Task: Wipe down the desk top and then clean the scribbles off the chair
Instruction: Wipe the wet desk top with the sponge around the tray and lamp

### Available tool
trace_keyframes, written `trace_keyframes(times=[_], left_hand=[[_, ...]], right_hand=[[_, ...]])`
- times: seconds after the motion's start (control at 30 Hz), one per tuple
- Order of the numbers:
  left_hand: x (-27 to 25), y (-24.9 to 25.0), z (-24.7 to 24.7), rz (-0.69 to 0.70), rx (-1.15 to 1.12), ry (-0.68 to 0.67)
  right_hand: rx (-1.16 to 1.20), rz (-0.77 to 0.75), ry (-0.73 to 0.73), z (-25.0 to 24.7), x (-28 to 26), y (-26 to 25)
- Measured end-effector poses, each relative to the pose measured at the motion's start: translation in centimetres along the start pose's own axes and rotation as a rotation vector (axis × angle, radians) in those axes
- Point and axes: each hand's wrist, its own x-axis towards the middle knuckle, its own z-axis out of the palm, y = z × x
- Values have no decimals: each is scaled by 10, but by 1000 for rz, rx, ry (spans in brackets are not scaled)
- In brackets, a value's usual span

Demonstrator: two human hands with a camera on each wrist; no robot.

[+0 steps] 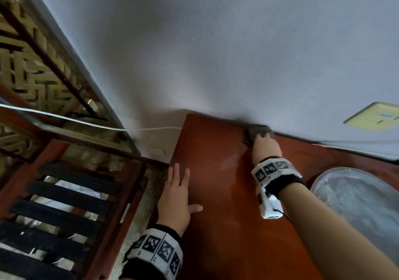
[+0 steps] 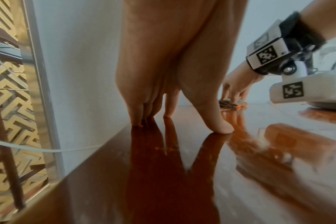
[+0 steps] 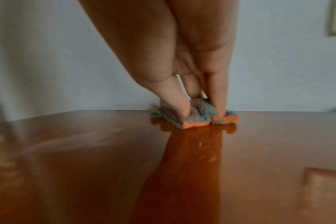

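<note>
A crumpled grey cloth with orange edging (image 3: pixel 194 116) lies at the far edge of the glossy reddish-brown wooden desk top (image 1: pixel 226 225), against the pale wall (image 1: pixel 216 42). The right hand (image 1: pixel 266 148) presses it down, fingertips pinching its folds. The left hand (image 1: pixel 176 200) rests flat with fingers spread near the desk's left edge.

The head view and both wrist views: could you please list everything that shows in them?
desk top: one, glossy reddish-brown, against the wall
cloth: one, grey with orange edge, far edge of desk by the wall
basin: one, grey metal, right on desk
chair: one, reddish frame with dark slats, left of desk
cable: one, white, running to the desk's far left corner
wall plate: one, yellowish, wall at right
left hand: flat on desk's left edge, fingers straight
right hand: pressing the cloth, fingers pinching it
</note>
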Motion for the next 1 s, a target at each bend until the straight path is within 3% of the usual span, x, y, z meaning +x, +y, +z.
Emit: trace_keyframes(times=[0.07,0.13,0.23,0.3,0.4,0.47,0.5,0.57,0.63,0.77,0.87,0.9,1.0], left_hand=[[1,0,1,-11,7,1],[1,1,1,-16,13,14],[0,1,1,-9,18,17],[0,2,0,-4,12,11],[-1,1,-1,0,8,12],[-2,1,0,-3,4,12],[-2,1,0,0,9,10],[-4,0,-2,9,14,-3],[-8,-2,-7,30,-1,-35],[-37,-14,-3,174,43,-121],[-64,-20,12,260,32,-178],[-72,-21,15,271,23,-192],[-87,-22,21,253,-46,-185]], right_hand=[[-30,-240,12,6,-21,-18],[-44,-480,-67,14,-55,-29],[-71,-608,-155,23,-86,-17],[-73,-499,-109,19,-66,7],[-46,-167,-10,9,-21,41],[-18,-89,-23,6,-10,42],[4,-120,-31,5,-14,35],[28,-313,-46,13,-43,12],[8,-622,30,32,-91,-6],[16,-832,-45,72,-173,-7],[145,-730,-47,61,-163,7],[184,-635,8,54,-150,12],[219,-377,-37,40,-126,24]])
